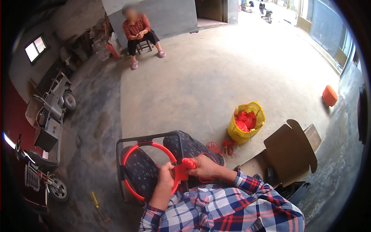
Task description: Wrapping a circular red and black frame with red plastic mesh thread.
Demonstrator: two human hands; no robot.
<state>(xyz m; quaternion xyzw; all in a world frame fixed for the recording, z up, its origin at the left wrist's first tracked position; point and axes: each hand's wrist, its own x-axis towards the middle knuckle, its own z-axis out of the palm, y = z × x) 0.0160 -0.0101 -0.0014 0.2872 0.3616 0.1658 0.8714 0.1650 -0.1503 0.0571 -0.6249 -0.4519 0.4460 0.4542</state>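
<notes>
Across my lap lies a black, rounded square frame (148, 136) with a red ring (130, 187) inside it; a few dark bands show on the ring. My left hand (166, 178) is closed on the ring's right side, thumb up. Beside it, my right hand (206, 167) is closed round a bundle of red cord (189, 163). A flat red patch (180, 172) fills the space between the hands, where ring and frame come close; whether it is wound cord or a solid piece, I cannot tell. A thin red strand loops near my right wrist.
A yellow bag (239, 134) with red material stands ahead to the right, beside an open cardboard box (290, 152). Further right is an orange stool-like object (329, 96). A yellow-handled tool (94, 199) lies at left, near parked vehicles (50, 127). Another person (136, 31) sits far off.
</notes>
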